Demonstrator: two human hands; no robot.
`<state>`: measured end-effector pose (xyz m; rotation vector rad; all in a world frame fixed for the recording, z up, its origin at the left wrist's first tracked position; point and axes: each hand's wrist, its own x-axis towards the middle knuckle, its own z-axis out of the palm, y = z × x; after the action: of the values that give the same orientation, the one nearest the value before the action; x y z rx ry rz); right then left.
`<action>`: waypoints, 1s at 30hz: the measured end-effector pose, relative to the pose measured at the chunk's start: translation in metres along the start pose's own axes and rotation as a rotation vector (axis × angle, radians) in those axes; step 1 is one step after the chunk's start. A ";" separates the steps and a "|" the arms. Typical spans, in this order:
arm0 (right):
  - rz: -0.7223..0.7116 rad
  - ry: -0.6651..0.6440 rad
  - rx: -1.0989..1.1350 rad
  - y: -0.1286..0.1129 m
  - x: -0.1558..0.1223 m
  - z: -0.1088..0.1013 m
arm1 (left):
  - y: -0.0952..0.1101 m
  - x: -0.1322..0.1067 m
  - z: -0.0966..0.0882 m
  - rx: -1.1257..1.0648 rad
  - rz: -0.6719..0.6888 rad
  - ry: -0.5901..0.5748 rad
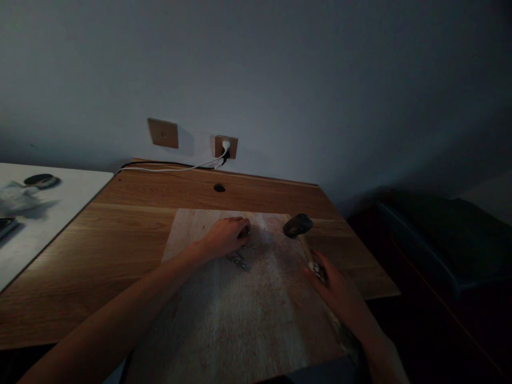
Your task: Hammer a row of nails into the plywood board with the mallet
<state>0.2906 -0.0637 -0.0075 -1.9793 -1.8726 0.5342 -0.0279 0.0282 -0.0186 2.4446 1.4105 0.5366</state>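
A pale wooden board lies on a brown wooden desk. My left hand rests on the board's far part, fingers curled over small metal pieces, likely nails; what the fingertips pinch is hidden. My right hand grips the handle of a hammer, whose dark head hovers just above the board's far right corner. The two hands are about a hand's width apart.
A white cable runs along the desk's back edge to a wall socket. A second wall plate sits left of it. A white table with dim objects adjoins on the left. Dark furniture stands to the right.
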 end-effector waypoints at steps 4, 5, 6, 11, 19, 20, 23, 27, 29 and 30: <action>-0.015 -0.009 0.000 -0.003 0.005 -0.001 | 0.001 0.000 0.000 0.003 -0.002 -0.004; -0.014 -0.012 -0.001 -0.003 0.007 -0.001 | 0.001 0.000 -0.001 0.008 -0.008 -0.009; -0.016 -0.014 -0.002 -0.004 0.008 -0.001 | 0.002 0.000 -0.001 0.011 -0.014 -0.014; -0.113 0.034 -0.007 -0.006 0.012 0.004 | 0.003 0.000 -0.003 0.003 -0.032 -0.026; -0.197 0.080 -0.071 -0.013 0.015 0.015 | 0.003 -0.001 -0.003 -0.010 -0.029 -0.028; -0.191 0.083 -0.083 -0.015 0.016 0.015 | 0.003 -0.001 -0.003 -0.009 -0.028 -0.026; -0.199 0.080 -0.099 -0.017 0.017 0.017 | 0.001 -0.001 -0.001 -0.010 -0.025 -0.020; -0.209 0.096 -0.139 -0.018 0.018 0.020 | -0.001 0.000 0.001 -0.026 -0.008 0.000; -0.209 0.113 -0.165 -0.019 0.017 0.021 | -0.001 0.000 0.002 -0.026 -0.002 0.009; -0.209 0.118 -0.178 -0.021 0.017 0.022 | -0.001 0.000 0.002 -0.024 -0.002 0.009</action>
<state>0.2627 -0.0457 -0.0163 -1.8443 -2.0816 0.1934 -0.0277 0.0287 -0.0207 2.4252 1.4019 0.5618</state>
